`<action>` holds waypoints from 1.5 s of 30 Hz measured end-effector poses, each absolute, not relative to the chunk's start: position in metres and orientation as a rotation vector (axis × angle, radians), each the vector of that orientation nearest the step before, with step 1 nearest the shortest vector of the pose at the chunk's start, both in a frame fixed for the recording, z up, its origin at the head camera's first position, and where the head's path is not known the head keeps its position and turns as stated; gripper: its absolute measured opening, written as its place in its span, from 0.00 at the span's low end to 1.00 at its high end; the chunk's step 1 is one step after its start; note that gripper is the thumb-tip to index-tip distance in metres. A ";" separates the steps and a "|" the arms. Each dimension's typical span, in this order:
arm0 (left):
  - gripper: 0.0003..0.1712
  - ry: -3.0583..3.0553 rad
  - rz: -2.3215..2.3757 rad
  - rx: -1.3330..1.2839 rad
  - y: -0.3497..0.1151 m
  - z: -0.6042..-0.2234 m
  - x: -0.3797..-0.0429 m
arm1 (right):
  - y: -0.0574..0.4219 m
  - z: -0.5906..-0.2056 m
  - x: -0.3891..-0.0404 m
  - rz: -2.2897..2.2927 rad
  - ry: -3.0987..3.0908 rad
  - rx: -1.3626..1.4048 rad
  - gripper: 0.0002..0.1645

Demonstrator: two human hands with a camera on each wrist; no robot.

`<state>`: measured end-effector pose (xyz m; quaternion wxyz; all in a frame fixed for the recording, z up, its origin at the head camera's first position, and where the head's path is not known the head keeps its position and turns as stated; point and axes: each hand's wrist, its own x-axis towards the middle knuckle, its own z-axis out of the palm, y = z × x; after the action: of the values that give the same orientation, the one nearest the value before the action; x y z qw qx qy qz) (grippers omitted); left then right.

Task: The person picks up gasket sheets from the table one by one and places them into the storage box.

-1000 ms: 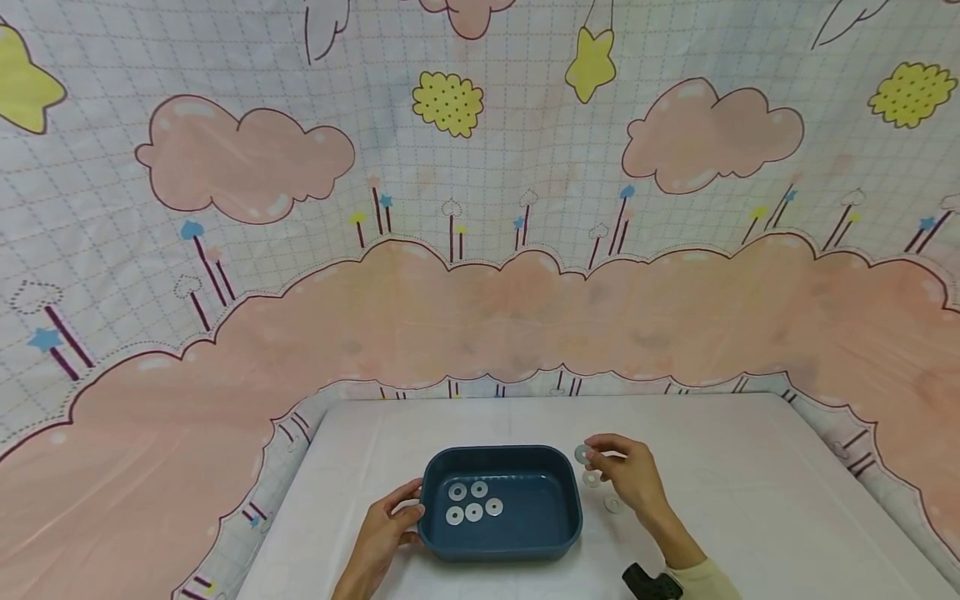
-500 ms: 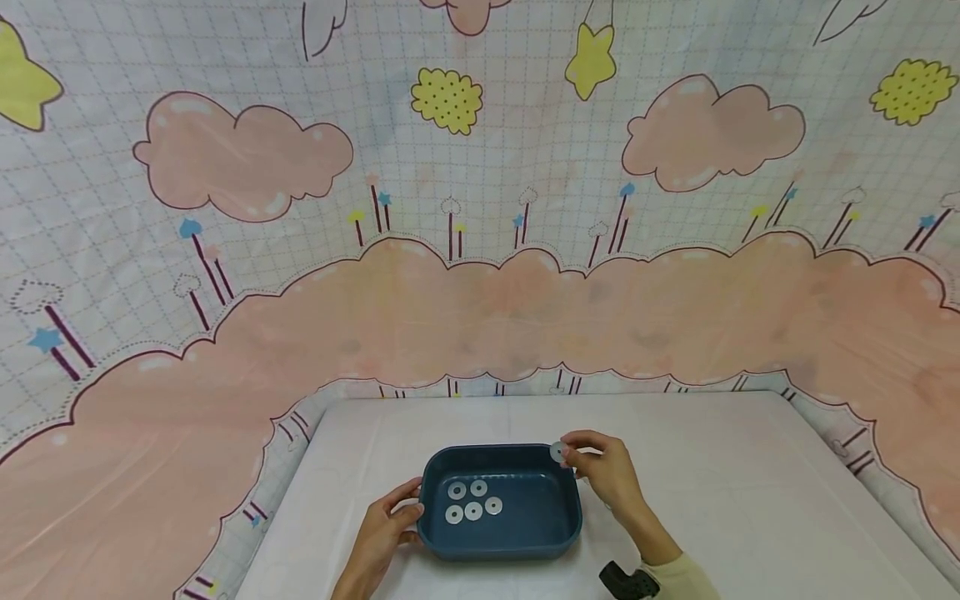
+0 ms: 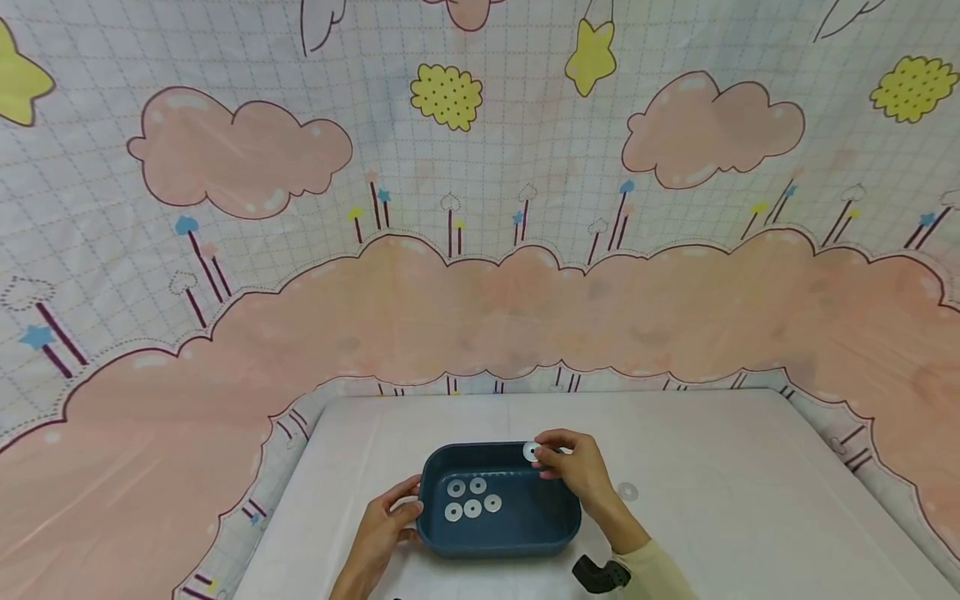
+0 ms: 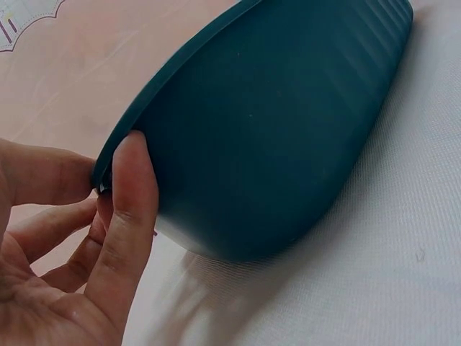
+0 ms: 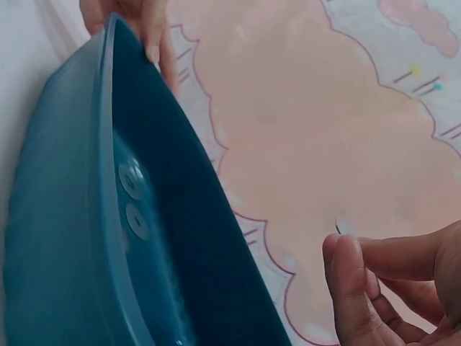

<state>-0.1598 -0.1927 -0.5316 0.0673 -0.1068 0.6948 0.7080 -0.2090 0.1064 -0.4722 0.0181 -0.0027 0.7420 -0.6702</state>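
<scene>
A dark blue tray (image 3: pixel 517 546) with rounded corners stands on the white table. Several flat metal washers (image 3: pixel 472 508) lie in its left half, in two rows. My left hand (image 3: pixel 382 525) grips the left rim; in the left wrist view the thumb (image 4: pixel 130 187) lies along the outer wall and the other fingers are at the rim. Over the far right part of the tray is my right hand (image 3: pixel 577 471), pinching one washer (image 3: pixel 532 452) between thumb and fingertips. Only a thin edge of that washer (image 5: pixel 343 226) shows in the right wrist view.
A faint grey ring (image 3: pixel 627 492) lies on the white table (image 3: pixel 735 500), to the right of my right wrist. Behind the table hangs a cloth (image 3: pixel 480 317) printed with clouds and stars. A black strap-like device (image 3: pixel 600 575) sits at the right sleeve.
My right hand has moved left with the washer, from beside the tray to over its far right part. The left hand stays on the rim, and the washers inside have not moved.
</scene>
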 end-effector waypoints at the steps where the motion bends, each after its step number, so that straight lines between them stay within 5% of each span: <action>1: 0.29 2.094 2.135 -0.321 -0.193 -0.531 -0.160 | 0.105 -0.473 -0.210 -2.088 2.288 -0.004 0.12; 45: 0.28 2.136 2.123 -0.341 -0.191 -0.531 -0.159 | 0.058 -0.517 -0.232 -1.832 2.203 0.133 0.09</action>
<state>-0.1592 -0.1905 -0.5306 0.0553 -0.1124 0.7038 0.6993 -0.2324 0.0581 -0.5173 0.1361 0.0459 0.7610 -0.6327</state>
